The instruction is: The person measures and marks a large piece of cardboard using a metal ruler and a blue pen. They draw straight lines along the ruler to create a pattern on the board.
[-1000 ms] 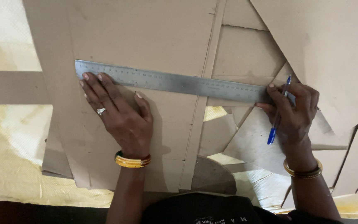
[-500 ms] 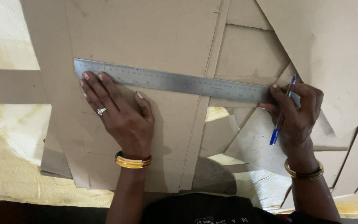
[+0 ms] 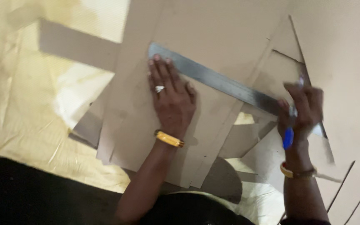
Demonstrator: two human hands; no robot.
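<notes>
Pressed flat with fingers spread, the left hand (image 3: 171,98) holds nothing inside it; its fingertips rest against the lower edge of one long steel ruler (image 3: 213,79), pinning it to the cardboard. Curled tightly, the right hand (image 3: 303,110) grips one pen with a blue cap (image 3: 288,135) and sits at the ruler's far right end, though motion blur hides exactly how the fingers lie on the metal. That ruler is a thin, flat, grey strip with a dull sheen, lying diagonally from upper left down to lower right across a large sheet of brown cardboard (image 3: 213,29). Several more cardboard pieces overlap below it, matte and stiff, cut into strips and angular wedges, too layered to count surely. Two bangles show: a yellow one (image 3: 169,138) on the left wrist and another (image 3: 296,173) on the right. One ring (image 3: 159,88) sits on a left finger. Underneath everything lies crinkled, glossy yellow sheeting (image 3: 30,121)
</notes>
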